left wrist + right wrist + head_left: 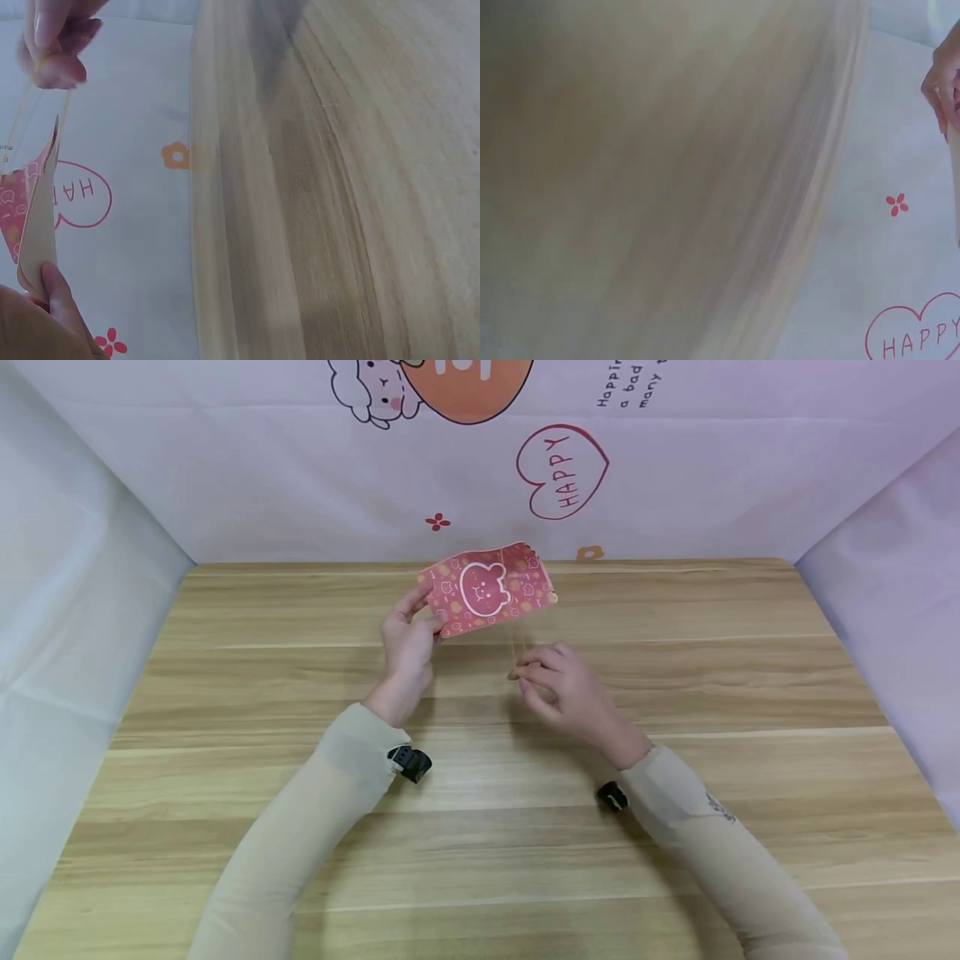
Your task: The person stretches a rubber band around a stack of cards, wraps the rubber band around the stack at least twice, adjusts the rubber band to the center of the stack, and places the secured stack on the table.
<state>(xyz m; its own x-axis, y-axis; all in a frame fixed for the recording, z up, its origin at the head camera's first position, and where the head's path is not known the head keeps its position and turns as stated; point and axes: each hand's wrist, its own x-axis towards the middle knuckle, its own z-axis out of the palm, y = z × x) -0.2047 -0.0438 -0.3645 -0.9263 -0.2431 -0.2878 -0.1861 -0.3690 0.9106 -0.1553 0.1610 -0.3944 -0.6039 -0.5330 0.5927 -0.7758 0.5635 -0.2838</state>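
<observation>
My left hand [408, 647] pinches the left end of a flat pink packet [483, 592] with a white-outlined bear face, thumb in front. The packet is held up off the table, tilted and slightly bowed. A thin yellow rubber band [513, 643] runs from its right half down to my right hand [567, 693], whose fingers pinch the stretched end. In the left wrist view, two strands of the rubber band [65, 112] span between hand and packet, whose cream side [39, 229] faces the camera. In the right wrist view only my left hand [945, 86] shows, at the edge.
Below the hands lies a wood-grain table [480, 860]. A white printed cloth [300, 485] rises behind its back edge, with more white cloth at both sides. Black straps [411, 763] sit at the wrists.
</observation>
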